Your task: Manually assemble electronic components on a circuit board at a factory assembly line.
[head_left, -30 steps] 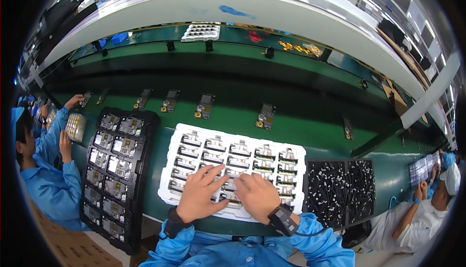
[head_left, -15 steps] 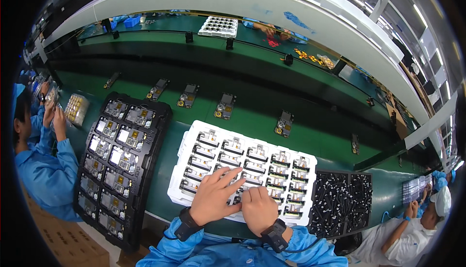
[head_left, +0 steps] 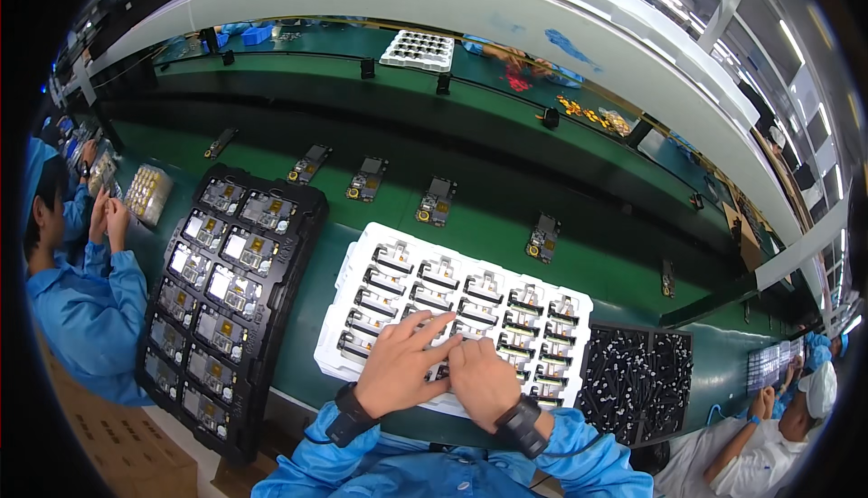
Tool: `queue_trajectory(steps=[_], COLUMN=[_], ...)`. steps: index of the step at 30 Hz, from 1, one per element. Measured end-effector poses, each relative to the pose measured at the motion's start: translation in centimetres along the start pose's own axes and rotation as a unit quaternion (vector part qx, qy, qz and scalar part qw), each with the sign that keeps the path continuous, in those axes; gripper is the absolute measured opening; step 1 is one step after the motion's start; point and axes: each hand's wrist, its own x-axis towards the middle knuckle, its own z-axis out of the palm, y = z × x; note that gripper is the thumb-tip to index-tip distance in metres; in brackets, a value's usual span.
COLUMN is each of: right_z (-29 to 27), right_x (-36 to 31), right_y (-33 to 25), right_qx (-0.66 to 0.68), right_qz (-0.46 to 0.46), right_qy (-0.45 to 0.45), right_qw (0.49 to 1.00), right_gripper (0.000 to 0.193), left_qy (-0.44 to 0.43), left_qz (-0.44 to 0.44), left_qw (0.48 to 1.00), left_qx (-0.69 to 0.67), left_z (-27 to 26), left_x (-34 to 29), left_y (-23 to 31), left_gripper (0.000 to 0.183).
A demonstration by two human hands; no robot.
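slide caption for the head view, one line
Left hand and right hand over a white tray, between a black tray of boards and many black parts.

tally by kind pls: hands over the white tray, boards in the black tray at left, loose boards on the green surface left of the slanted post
Left hand and right hand over white tray: 2
Boards in black tray: 12
Loose boards: 6
Total: 20
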Motion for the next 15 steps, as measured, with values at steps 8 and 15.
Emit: queue_trajectory(steps=[8,15], right_z=[-1.4,0.0], right_x=[1.0,0.1], right_y=[1.4,0.2], right_qx=[-0.026,-0.043], right_qz=[-0.01,-0.002], right_qy=[-0.062,0.015], right_qw=[0.998,0.999], right_gripper=[0.031,0.02], left_qy=[0.009,0.026], left_qz=[0.008,-0.024], left_qw=[1.0,0.999], left_qx=[-0.007,-0.025], left_z=[-0.3,0.6], left_x=[-0.2,0.0], left_y=[-0.4,-0.2], left_gripper=[0.048,0.032])
